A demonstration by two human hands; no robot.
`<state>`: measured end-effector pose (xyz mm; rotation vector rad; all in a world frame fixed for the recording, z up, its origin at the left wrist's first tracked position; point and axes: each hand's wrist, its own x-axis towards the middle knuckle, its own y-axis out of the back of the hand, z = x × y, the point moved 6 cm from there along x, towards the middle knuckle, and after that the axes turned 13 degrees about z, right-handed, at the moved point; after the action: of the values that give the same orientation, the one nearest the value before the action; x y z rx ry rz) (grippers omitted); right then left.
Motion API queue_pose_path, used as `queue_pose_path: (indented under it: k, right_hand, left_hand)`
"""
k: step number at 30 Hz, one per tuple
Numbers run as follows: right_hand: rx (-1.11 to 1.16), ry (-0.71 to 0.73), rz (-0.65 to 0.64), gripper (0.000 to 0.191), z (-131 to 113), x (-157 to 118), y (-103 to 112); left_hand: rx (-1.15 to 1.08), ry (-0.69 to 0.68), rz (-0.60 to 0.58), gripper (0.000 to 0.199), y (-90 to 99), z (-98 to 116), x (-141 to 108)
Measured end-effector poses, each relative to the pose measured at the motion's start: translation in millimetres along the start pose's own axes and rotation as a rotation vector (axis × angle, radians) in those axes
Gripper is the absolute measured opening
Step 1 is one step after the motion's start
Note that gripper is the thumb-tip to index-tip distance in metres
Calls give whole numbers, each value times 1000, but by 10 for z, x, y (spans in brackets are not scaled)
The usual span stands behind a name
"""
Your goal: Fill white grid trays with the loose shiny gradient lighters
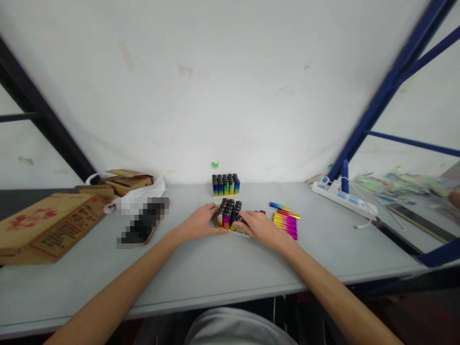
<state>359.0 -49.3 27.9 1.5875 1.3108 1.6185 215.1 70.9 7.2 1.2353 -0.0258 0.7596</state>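
In the middle of the table stands a tight group of slim lighters (226, 215), upright, with black tops and shiny coloured bodies, in a low white tray (244, 234). My left hand (201, 223) is curled round the left side of this group, thumb in front and fingers behind. At the right front corner my right hand (260, 225) bends over the group, its fingertips closed on a dark-topped lighter there; the thumb is mostly hidden. Several loose lighters (285, 223), yellow to purple, lie flat beside my right hand, with a blue and yellow one (279, 206) behind them.
A second block of upright lighters (225, 186) stands near the wall. To the left are a partly blurred dark phone-like slab (145, 223), a white plastic bag (143, 191) and cardboard boxes (57, 227). A power strip (341, 197) with cables lies by the blue frame (386, 88) on the right.
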Motion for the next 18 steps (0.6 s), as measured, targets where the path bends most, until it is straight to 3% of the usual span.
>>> queue_pose_path:
  k: [7,13,15,18]
  right_hand:
    - [-145,-33,-30,44,64,42,-121]
    - [40,37,-13,48,18,30,-26]
    - [81,-19,53,47,204,0,76]
    - [38,-187,192,40,723,-87,234]
  left_hand:
    - [-11,14,11,59,19,6,7]
    - [-41,16,25,59,7,-22,4]
    - [-34,20,27,61,6,-28,2]
    - [-3,18,10,68,2,-26,0]
